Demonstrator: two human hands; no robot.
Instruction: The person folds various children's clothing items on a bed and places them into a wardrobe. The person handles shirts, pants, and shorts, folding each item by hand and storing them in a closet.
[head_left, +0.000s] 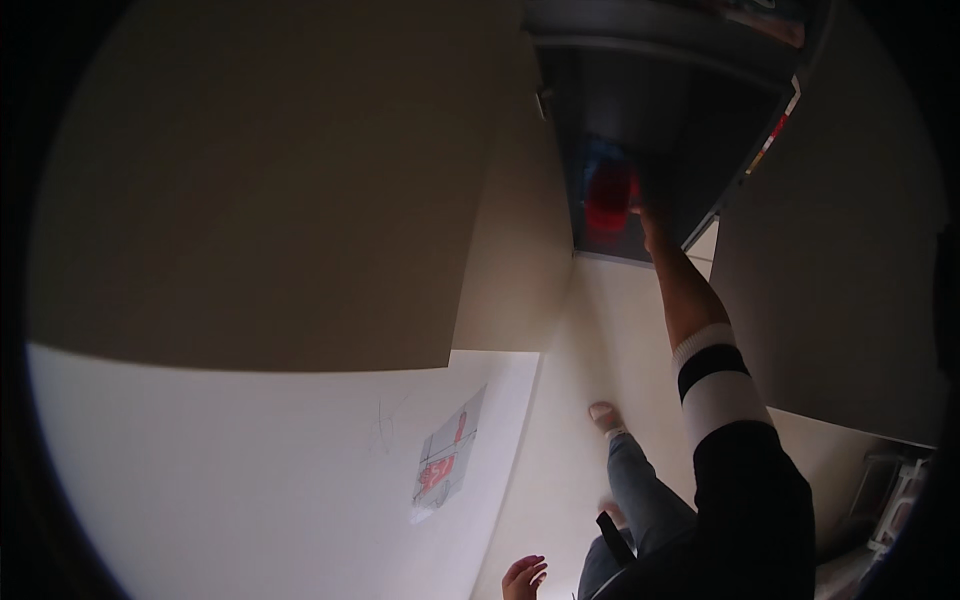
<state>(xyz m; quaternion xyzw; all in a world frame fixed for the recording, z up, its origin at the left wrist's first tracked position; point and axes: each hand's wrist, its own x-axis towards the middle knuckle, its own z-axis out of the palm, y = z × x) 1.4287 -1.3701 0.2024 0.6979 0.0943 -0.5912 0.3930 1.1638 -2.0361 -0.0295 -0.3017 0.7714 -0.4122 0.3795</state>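
A blurred red object (609, 196) with a dark blue part at its top is inside a dark grey shelf compartment (667, 112); its exact kind cannot be told. My right hand (643, 217) reaches in from the lower right and meets the red object's right side, the fingers mostly hidden in shadow and blur. Whether they close around it does not show. Down at the bottom of the view, my left hand (523, 576) hangs with curled, slightly parted fingers and nothing seen in it.
Large plain panels stand left (262, 187) and right (840, 247) of the compartment. A sheet with red drawings (450, 454) is on the white wall (225, 480). A white rack (896, 502) stands lower right. My slippered foot (604, 417) is on the pale floor (570, 390).
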